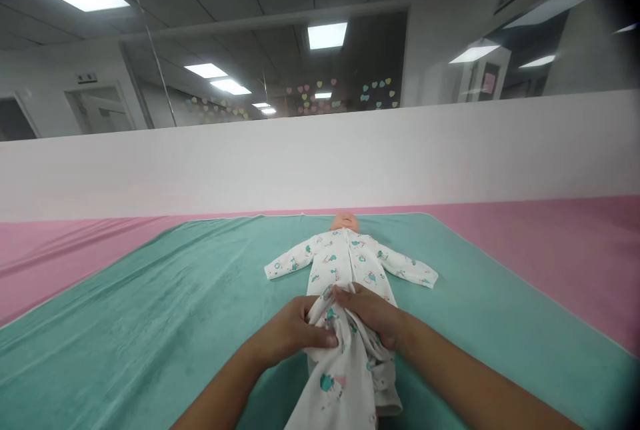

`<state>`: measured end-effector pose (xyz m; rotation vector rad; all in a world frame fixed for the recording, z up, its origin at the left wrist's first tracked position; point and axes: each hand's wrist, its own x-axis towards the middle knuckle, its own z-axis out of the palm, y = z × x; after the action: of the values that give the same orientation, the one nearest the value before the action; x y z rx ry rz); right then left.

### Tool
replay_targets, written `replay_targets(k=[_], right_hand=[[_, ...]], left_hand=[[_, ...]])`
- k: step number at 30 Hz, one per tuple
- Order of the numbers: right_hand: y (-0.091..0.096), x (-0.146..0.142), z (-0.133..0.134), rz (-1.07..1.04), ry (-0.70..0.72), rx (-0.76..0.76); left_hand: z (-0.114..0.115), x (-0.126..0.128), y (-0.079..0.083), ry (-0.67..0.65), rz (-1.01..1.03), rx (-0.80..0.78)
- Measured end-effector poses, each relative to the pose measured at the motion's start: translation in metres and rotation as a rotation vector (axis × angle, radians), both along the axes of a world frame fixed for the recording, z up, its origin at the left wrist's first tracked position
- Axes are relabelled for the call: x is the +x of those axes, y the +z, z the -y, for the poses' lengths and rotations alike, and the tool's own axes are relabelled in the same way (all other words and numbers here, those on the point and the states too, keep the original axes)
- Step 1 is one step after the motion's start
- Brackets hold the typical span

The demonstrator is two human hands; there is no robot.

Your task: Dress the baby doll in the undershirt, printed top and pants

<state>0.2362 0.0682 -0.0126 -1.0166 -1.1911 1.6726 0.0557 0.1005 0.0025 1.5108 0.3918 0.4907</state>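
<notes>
A baby doll (345, 222) lies on its back on a teal blanket (150, 310), head away from me. It wears a white printed sleepsuit (345, 260) with both sleeves spread out sideways. My left hand (290, 333) is closed, pinching a fold of the sleepsuit's lower part. My right hand (370, 313) is closed on the same bunched cloth from the other side. The legs of the suit (340, 383) hang crumpled toward me, below my hands.
The teal blanket lies on a pink surface (550, 250) that reaches left and right. A white wall (320, 157) rises behind it, with glass panels (260, 77) above showing heart stickers and ceiling lights.
</notes>
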Motion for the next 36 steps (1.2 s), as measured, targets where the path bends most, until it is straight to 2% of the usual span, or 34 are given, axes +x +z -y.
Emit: replay_targets(k=[3, 6, 9, 14, 19, 23, 25, 28, 30, 33, 36], right_hand=[[-0.003, 0.000, 0.001, -0.067, -0.042, 0.015], [0.000, 0.004, 0.002, -0.064, 0.139, 0.023], [0.000, 0.008, 0.001, -0.065, 0.298, 0.026], [-0.001, 0.011, -0.002, -0.141, 0.339, -0.031], [0.011, 0.007, -0.001, 0.073, 0.363, -0.037], [0.014, 0.006, -0.001, 0.208, 0.461, -0.066], [0.010, 0.005, -0.001, 0.170, 0.402, -0.041], [-0.001, 0.004, -0.003, 0.030, 0.149, 0.049], [-0.006, 0.002, -0.003, -0.041, 0.053, 0.097], [-0.006, 0.000, -0.002, -0.042, 0.024, 0.113], [0.001, 0.002, 0.001, 0.096, 0.062, 0.108]], left_hand=[[0.002, 0.002, -0.004, 0.059, 0.091, -0.128], [0.002, 0.006, -0.011, 0.092, 0.199, -0.214], [0.001, 0.008, -0.014, 0.144, 0.235, -0.231], [0.000, 0.008, -0.010, 0.179, 0.208, -0.285], [0.001, 0.006, -0.007, 0.148, 0.188, -0.332], [-0.001, 0.004, -0.009, 0.157, 0.134, -0.295], [-0.001, 0.003, -0.008, 0.169, 0.095, -0.211], [-0.001, 0.004, -0.004, 0.148, 0.034, -0.050], [0.001, 0.005, -0.002, 0.108, -0.017, 0.011], [0.004, 0.007, -0.004, 0.147, -0.001, -0.011], [0.006, 0.007, -0.008, 0.237, 0.148, -0.116]])
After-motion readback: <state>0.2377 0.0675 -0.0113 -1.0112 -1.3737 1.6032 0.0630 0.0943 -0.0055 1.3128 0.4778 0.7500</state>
